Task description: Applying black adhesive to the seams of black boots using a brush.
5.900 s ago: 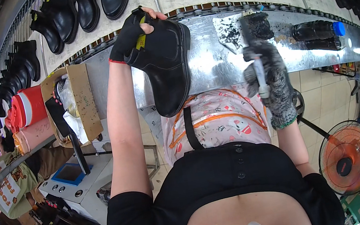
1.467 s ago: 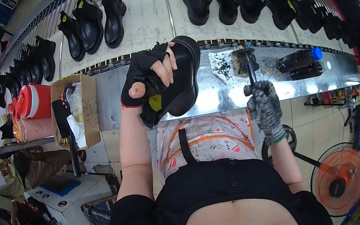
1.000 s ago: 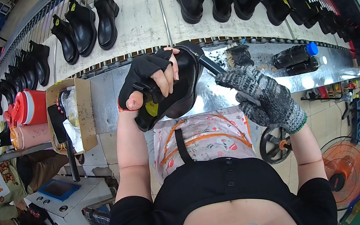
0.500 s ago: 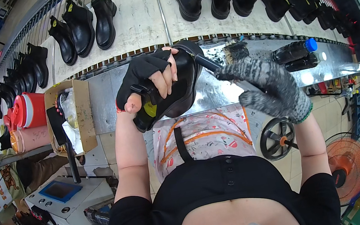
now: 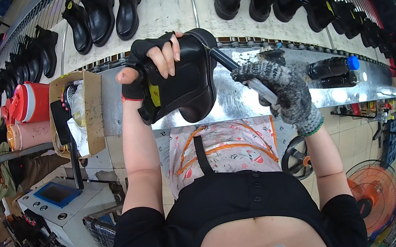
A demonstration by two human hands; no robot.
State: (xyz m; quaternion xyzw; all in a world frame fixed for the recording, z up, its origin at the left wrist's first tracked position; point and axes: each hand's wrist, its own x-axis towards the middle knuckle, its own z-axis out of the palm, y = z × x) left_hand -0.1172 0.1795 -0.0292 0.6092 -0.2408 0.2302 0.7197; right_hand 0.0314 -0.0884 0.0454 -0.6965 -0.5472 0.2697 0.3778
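Note:
A black ankle boot (image 5: 180, 92) with a yellow patch inside its opening is held up over the metal bench, tilted on its side. My left hand (image 5: 158, 59), in a black fingerless glove, grips the upper of this boot. My right hand (image 5: 278, 89), in a grey knitted glove, is closed around a slim black pen-like tool (image 5: 224, 60). Its metal end meets the boot's sole edge near the toe; the exact tip is too small to make out. A whitish strip (image 5: 261, 91) also shows between the right hand's fingers; whether it belongs to the tool, I cannot tell.
Behind the metal bench (image 5: 118, 97), a rack carries rows of black boots (image 5: 101, 14). A dark-stained pad (image 5: 271, 56) and two dark bottles (image 5: 333, 68) lie to the right. At left stand a cardboard box (image 5: 93, 109) and a red jug (image 5: 34, 101).
The boot has been turned in my left hand, showing more of its side. My right hand has shifted slightly left with the tool, and the tool's end still meets the sole edge.

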